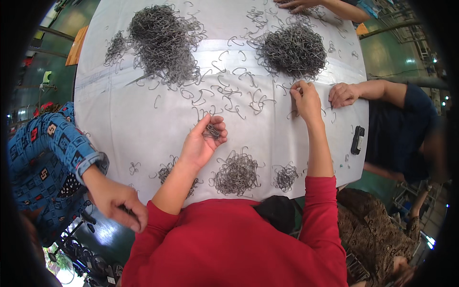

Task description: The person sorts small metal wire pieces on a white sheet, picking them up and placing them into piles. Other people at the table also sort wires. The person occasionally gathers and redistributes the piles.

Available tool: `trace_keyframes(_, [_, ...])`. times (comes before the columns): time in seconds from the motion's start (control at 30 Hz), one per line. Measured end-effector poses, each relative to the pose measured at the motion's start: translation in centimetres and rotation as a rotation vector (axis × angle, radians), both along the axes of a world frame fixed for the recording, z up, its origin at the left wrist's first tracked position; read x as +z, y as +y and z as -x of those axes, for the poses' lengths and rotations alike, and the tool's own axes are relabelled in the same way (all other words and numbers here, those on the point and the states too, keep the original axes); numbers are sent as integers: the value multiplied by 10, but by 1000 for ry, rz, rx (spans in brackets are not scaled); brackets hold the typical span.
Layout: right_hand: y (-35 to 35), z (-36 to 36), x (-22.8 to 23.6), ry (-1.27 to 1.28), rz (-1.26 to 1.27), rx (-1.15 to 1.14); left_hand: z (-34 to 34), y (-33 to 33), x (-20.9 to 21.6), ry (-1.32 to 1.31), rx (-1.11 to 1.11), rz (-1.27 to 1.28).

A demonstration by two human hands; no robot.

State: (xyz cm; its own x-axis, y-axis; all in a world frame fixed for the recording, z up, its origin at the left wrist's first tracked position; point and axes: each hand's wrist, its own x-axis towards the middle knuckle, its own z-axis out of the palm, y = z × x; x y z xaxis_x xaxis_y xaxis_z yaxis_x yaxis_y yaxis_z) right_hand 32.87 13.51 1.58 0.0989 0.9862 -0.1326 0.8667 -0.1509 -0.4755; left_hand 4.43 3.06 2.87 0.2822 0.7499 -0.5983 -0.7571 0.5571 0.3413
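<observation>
My left hand is turned palm up over the table, its fingers curled around a small bunch of grey metal wire hooks. Farther right, my right hand reaches to the tabletop with thumb and fingers pinched together. A loose wire hook lies right at those fingertips; whether they grip it is too small to tell. Between and beyond my hands, many bent hooks are scattered. Close to my body sit smaller heaps of hooks: one in the middle, one to the right, and one partly behind my left forearm.
Two large hook piles stand at the far left and far right of the white-covered table. Co-workers' hands are at the right, far edge and left. A black box-shaped object lies near the right edge.
</observation>
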Motion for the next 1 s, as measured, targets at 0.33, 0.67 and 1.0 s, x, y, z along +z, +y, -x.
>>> trace_keyframes(0.33, [1, 5, -1, -147, -62, 156, 27, -22, -13, 31, 55, 32])
trace_keyframes(0.67, [-55, 50, 50, 515, 120, 343, -7, -27, 8, 8, -60, 42])
trace_keyframes(1.0, [21, 49, 3, 390, -167, 117, -23, -25, 21, -95, -2, 97])
